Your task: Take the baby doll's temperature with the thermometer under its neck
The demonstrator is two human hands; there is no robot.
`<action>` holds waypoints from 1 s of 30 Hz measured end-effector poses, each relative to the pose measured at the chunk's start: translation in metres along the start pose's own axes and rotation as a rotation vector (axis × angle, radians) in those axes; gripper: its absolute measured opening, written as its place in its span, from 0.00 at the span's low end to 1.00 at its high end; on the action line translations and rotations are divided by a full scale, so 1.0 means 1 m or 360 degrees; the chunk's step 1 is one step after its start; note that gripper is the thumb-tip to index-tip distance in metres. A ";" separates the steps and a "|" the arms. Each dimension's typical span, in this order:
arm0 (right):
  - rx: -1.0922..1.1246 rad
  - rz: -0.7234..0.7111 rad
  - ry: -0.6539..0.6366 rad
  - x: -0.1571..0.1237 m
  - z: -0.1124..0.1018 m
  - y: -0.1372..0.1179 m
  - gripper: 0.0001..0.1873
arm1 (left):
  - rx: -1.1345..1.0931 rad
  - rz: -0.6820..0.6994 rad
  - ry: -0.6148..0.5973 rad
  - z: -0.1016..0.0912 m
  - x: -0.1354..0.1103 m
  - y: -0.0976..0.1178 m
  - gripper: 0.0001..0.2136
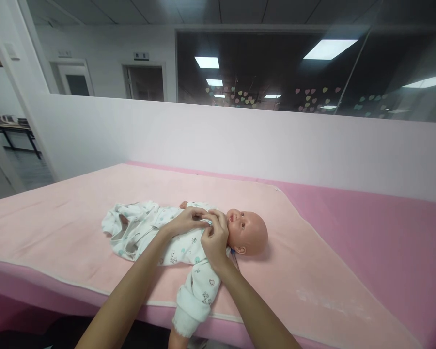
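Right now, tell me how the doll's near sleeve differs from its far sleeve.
The near sleeve reaches past the near edge of the peach sheet; the far sleeve lies over it. The near sleeve shows a thick white cuff; the far sleeve shows only as a strip beyond the left hand. Both are white, with skin of the doll showing at the end.

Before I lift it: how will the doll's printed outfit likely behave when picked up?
Probably floppy: the outfit lies in loose folds at its lower end. It may tug the doll along, since its sleeve wraps one arm.
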State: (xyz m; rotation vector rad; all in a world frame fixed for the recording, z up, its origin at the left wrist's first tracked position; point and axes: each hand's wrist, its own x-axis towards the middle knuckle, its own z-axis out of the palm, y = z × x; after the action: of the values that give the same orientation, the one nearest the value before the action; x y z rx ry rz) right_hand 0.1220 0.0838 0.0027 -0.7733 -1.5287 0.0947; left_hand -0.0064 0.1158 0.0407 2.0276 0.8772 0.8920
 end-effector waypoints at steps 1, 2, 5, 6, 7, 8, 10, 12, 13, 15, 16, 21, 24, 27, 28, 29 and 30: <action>-0.0008 -0.0002 0.0005 0.000 0.000 0.000 0.25 | -0.0009 -0.0002 -0.0006 0.000 0.000 0.000 0.08; -0.0014 -0.0004 0.0011 0.000 0.000 0.000 0.25 | -0.0020 -0.0005 -0.0011 0.000 0.000 0.000 0.08; -0.0021 -0.0011 0.0024 -0.001 0.001 0.001 0.24 | -0.0053 -0.0018 -0.0009 0.000 0.000 -0.001 0.08; -0.0023 -0.0009 0.0026 -0.001 0.001 0.001 0.24 | -0.0056 -0.0027 -0.0011 0.000 0.000 -0.001 0.08; -0.0024 -0.0005 0.0026 -0.001 0.001 0.002 0.24 | -0.0057 -0.0036 -0.0014 0.000 0.000 -0.001 0.08; -0.0024 0.0001 0.0026 -0.001 0.001 0.002 0.24 | -0.0056 -0.0042 -0.0016 0.000 0.000 -0.001 0.09; -0.0021 0.0007 0.0024 -0.001 0.002 0.003 0.24 | -0.0058 -0.0050 -0.0017 0.000 0.000 0.000 0.10; -0.0020 0.0002 0.0021 -0.001 0.002 0.003 0.24 | -0.0071 -0.0051 -0.0009 0.000 0.000 0.001 0.11; -0.0023 -0.0003 0.0018 -0.001 0.002 0.004 0.24 | -0.0077 -0.0053 -0.0006 -0.001 0.000 0.002 0.11; -0.0033 -0.0011 0.0008 0.000 0.002 0.004 0.24 | -0.0084 -0.0054 -0.0009 -0.001 -0.001 0.003 0.11; -0.0038 -0.0013 0.0004 0.000 0.002 0.004 0.24 | -0.0082 -0.0057 -0.0014 -0.001 -0.001 0.004 0.11; -0.0070 -0.0012 -0.0012 -0.001 0.003 0.003 0.22 | -0.0086 -0.0074 0.0007 -0.002 -0.002 0.006 0.09; -0.0102 -0.0010 -0.0007 -0.001 0.003 0.003 0.21 | -0.0145 -0.0087 0.0047 -0.002 -0.001 0.003 0.09; -0.0124 0.0002 0.0006 -0.001 0.004 0.004 0.20 | -0.0180 -0.0113 0.0081 -0.003 -0.001 0.000 0.10; -0.0125 0.0003 0.0009 -0.001 0.004 0.004 0.20 | -0.0185 -0.0117 0.0094 -0.003 -0.001 -0.001 0.10; -0.0123 0.0003 0.0011 0.000 0.004 0.004 0.20 | -0.0190 -0.0115 0.0104 -0.003 -0.001 -0.002 0.10; -0.0117 0.0000 0.0012 0.000 0.004 0.004 0.20 | -0.0198 -0.0107 0.0111 -0.003 -0.001 -0.002 0.10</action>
State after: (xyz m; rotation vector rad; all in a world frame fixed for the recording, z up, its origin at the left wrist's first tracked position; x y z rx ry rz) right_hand 0.1203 0.0884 0.0000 -0.8312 -1.5319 0.0358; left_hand -0.0095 0.1173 0.0403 1.8600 0.9001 0.9612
